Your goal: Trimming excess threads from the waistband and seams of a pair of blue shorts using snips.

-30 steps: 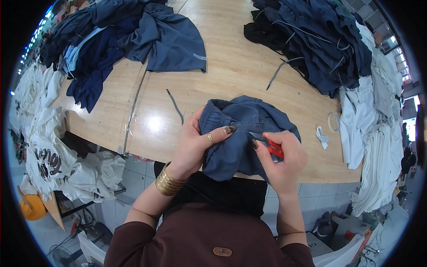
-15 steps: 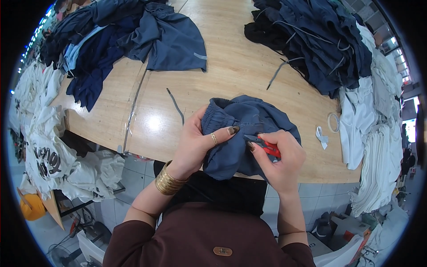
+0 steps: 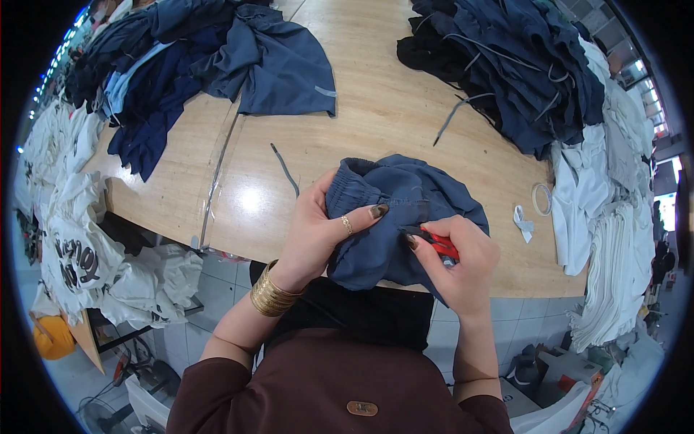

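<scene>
A slate-blue garment (image 3: 376, 249) with a gathered elastic waistband lies bunched at the table's near edge. My left hand (image 3: 329, 217) grips it by the waistband, thumb on top of the cloth. In my right hand (image 3: 459, 253) is a pair of thread snips (image 3: 442, 244) with red handles, closed in my fingers. Their dark blades touch or nearly touch the cloth beside the waistband seam; I cannot tell which. A grey drawstring (image 3: 285, 170) sticks out from behind my left hand onto the table.
Dark blue garments with loose drawstrings are heaped (image 3: 513, 72) at the far right. Another pile (image 3: 267, 65) covers the far left. White garments (image 3: 607, 246) hang over the right edge, others (image 3: 79, 239) at the left. A tape roll (image 3: 541, 199) and a white scrap (image 3: 523, 223) lie at right.
My right hand has shifted slightly right and down with the snips, and their blades appear closer together. My left hand and the garment have barely moved.
</scene>
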The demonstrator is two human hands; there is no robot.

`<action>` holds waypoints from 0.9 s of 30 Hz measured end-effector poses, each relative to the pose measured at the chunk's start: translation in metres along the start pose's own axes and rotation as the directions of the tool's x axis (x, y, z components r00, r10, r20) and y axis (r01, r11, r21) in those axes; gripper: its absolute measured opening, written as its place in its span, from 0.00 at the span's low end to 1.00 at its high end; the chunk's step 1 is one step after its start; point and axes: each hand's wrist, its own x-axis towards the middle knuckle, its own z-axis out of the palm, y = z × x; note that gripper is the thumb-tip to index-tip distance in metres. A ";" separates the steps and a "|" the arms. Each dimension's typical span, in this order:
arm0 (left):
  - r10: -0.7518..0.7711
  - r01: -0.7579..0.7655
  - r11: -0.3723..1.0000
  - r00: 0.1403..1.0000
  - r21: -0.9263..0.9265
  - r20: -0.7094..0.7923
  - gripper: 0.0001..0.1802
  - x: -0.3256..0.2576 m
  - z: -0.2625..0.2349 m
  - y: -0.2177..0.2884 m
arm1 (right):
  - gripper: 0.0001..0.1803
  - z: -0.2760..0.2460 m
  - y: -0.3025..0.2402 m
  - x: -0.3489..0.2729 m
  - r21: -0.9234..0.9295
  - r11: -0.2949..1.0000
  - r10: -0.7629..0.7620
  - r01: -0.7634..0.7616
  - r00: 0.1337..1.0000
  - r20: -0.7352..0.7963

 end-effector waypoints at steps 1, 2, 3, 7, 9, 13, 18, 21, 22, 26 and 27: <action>0.001 -0.001 1.000 1.000 0.007 0.002 0.20 0.000 0.000 0.000 | 0.10 -0.001 -0.001 0.001 -0.007 1.000 -0.008 0.009 1.000 0.015; 0.001 -0.001 1.000 1.000 0.008 0.002 0.20 0.000 0.000 0.000 | 0.09 -0.001 -0.002 0.001 -0.013 1.000 -0.017 0.017 0.999 0.030; 0.003 -0.003 1.000 1.000 0.006 0.006 0.20 0.000 0.000 0.000 | 0.09 -0.001 -0.001 0.001 -0.013 1.000 -0.016 0.017 0.999 0.030; -0.003 0.003 1.000 1.000 -0.003 0.008 0.20 0.000 0.000 0.000 | 0.09 0.001 0.000 0.002 -0.011 0.999 -0.043 0.043 0.999 0.023; -0.018 0.018 1.000 1.000 -0.010 -0.001 0.20 0.001 -0.001 0.000 | 0.09 0.002 0.000 0.002 -0.003 0.999 -0.043 0.043 0.999 0.019; -0.069 0.069 0.993 0.998 -0.095 0.008 0.18 0.002 -0.002 0.001 | 0.09 0.005 0.002 -0.002 0.168 0.978 0.131 -0.119 0.990 -0.059; -0.109 0.110 0.981 0.994 -0.160 0.016 0.18 0.003 -0.008 -0.001 | 0.09 0.005 0.005 -0.004 0.227 0.961 0.181 -0.155 0.978 -0.100; -0.152 0.154 0.962 0.988 -0.224 0.027 0.19 0.003 -0.010 -0.001 | 0.11 0.005 0.004 -0.006 0.417 0.866 0.355 -0.277 0.927 -0.123; -0.171 0.173 0.952 0.985 -0.252 0.033 0.19 0.003 -0.011 -0.001 | 0.14 0.002 0.006 -0.007 0.480 0.829 0.369 -0.286 0.925 -0.086; -0.192 0.196 0.938 0.980 -0.286 0.044 0.20 0.002 -0.016 -0.003 | 0.21 -0.007 0.020 0.002 0.476 0.825 0.291 -0.305 0.951 0.107; -0.188 0.192 0.935 0.981 -0.300 0.041 0.19 0.001 -0.017 -0.003 | 0.21 -0.004 0.027 0.006 0.474 0.842 0.217 -0.257 0.966 0.139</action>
